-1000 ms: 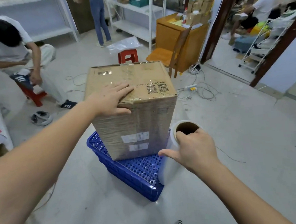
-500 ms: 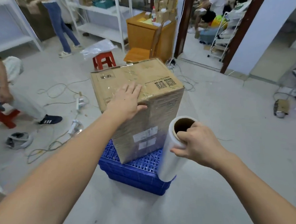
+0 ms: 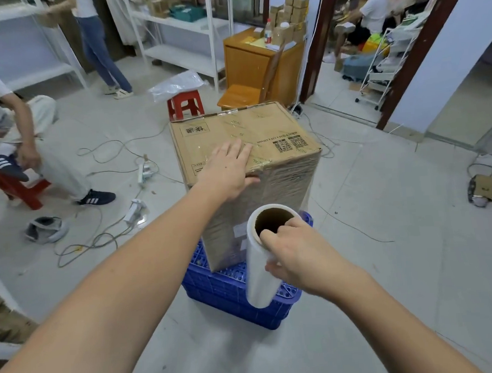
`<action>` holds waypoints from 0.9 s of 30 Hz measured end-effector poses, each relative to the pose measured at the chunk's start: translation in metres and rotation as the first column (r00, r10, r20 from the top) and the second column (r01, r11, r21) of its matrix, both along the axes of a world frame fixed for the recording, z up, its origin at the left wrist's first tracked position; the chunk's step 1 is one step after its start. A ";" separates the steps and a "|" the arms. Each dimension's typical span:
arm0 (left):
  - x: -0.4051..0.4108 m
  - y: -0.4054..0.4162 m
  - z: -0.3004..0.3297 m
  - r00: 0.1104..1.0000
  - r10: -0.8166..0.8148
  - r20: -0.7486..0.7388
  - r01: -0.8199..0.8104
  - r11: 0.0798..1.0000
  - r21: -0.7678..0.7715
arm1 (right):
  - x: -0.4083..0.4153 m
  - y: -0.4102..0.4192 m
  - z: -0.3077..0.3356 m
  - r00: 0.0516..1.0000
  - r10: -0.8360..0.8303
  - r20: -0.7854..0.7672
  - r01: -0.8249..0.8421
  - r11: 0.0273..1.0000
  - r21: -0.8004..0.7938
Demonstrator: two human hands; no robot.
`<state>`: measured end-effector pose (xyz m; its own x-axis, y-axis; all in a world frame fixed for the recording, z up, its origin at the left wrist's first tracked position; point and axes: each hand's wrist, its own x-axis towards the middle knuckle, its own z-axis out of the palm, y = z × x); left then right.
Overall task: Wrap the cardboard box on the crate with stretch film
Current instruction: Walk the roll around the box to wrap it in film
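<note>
A tall cardboard box point(image 3: 253, 134) stands on a blue plastic crate point(image 3: 231, 288) on the floor. Clear stretch film covers its near sides. My left hand point(image 3: 228, 170) rests flat on the top near edge of the box, fingers straight. My right hand point(image 3: 298, 258) grips the upper end of a roll of stretch film point(image 3: 265, 257), thumb hooked into its cardboard core. The roll is held upright in front of the box's near right corner, and a sheet of film runs from it to the box.
A seated person point(image 3: 11, 137) on a red stool is at the left. Cables and power strips point(image 3: 143, 171) lie on the floor left of the box. A red stool point(image 3: 185, 105), wooden chair point(image 3: 250, 91) and cabinet stand behind. Other people stand at the shelves and doorway.
My view has swung round the box, toward its right side. The roll in my right hand has moved with me across the near face. My left hand stays pressed on the box top.
</note>
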<state>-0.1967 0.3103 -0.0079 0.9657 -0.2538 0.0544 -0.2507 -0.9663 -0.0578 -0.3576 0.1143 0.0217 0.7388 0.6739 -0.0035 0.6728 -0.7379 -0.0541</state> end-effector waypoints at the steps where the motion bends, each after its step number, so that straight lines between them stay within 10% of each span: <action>1: 0.000 0.000 0.001 1.000 0.002 0.001 -0.002 1.000 -0.003 | -0.006 0.007 0.001 0.999 -0.005 0.033 0.005 1.000 0.013; 18: -0.005 0.033 0.029 0.969 -0.234 -0.079 0.185 0.901 -0.393 | -0.034 0.063 -0.011 0.896 -0.437 0.078 0.443 0.894 -0.073; 27: 0.008 0.126 0.038 0.724 -0.656 -0.212 0.649 0.753 -0.111 | -0.020 0.109 -0.007 0.626 -0.743 0.239 0.739 0.662 0.122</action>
